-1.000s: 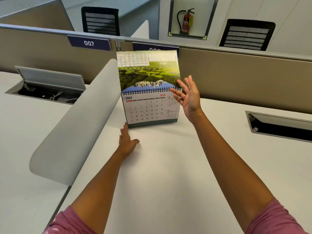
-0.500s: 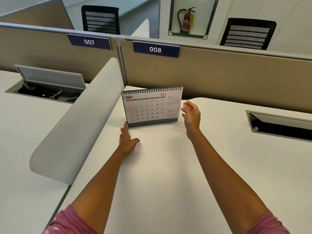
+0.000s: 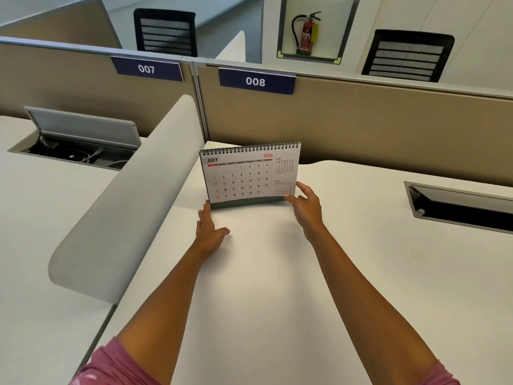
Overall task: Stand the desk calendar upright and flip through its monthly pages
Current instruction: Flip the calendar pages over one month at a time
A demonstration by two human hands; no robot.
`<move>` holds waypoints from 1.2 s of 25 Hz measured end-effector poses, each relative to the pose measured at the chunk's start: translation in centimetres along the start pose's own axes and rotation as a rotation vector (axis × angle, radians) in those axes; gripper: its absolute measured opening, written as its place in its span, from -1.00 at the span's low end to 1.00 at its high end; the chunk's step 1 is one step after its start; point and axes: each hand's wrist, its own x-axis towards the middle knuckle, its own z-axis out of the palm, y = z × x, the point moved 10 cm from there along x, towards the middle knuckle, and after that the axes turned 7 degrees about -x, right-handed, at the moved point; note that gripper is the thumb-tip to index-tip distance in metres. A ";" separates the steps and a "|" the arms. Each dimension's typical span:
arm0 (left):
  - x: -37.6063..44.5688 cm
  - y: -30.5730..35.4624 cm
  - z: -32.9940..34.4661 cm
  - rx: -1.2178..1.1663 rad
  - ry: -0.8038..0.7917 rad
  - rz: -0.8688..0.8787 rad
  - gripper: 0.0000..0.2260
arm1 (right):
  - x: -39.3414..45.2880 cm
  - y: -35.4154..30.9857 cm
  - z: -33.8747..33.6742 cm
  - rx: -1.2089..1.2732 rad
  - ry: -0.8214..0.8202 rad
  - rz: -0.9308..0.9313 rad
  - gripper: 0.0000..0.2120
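Observation:
The desk calendar [image 3: 244, 176] stands upright on the white desk [image 3: 277, 273], spiral binding on top, showing the JULY 2026 page. My left hand [image 3: 209, 229] lies flat on the desk, its fingertips against the lower left corner of the calendar's green base. My right hand [image 3: 304, 205] is at the lower right corner of the July page, fingers apart, thumb and forefinger touching the page's edge. I see no closed grip on the page.
A curved grey divider [image 3: 125, 207] borders the desk on the left. Beige partition panels [image 3: 361, 126] labelled 007 and 008 stand just behind the calendar. A cable hatch [image 3: 458, 207] is set into the desk at right, and another with a raised lid [image 3: 83, 134] at left.
The picture page that stood raised above the binding has gone over the back. My right hand dropped from beside it to the July page's lower right corner. The left hand stayed put.

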 end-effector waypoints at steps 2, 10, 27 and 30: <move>0.0 -0.2 0.0 -0.008 0.003 -0.023 -0.16 | -0.4 0.3 -0.7 0.018 0.056 -0.004 -0.59; -0.3 0.5 -0.2 0.006 0.011 0.033 -0.20 | -1.3 1.2 -2.1 0.105 0.138 -0.034 -0.73; -1.1 1.2 -0.3 -0.048 0.016 0.013 -0.13 | -2.2 0.0 0.5 0.589 -0.145 0.063 -0.51; -1.2 1.4 0.0 -0.032 -0.014 0.046 -0.13 | -2.4 -0.3 1.0 0.828 -0.271 0.144 -0.27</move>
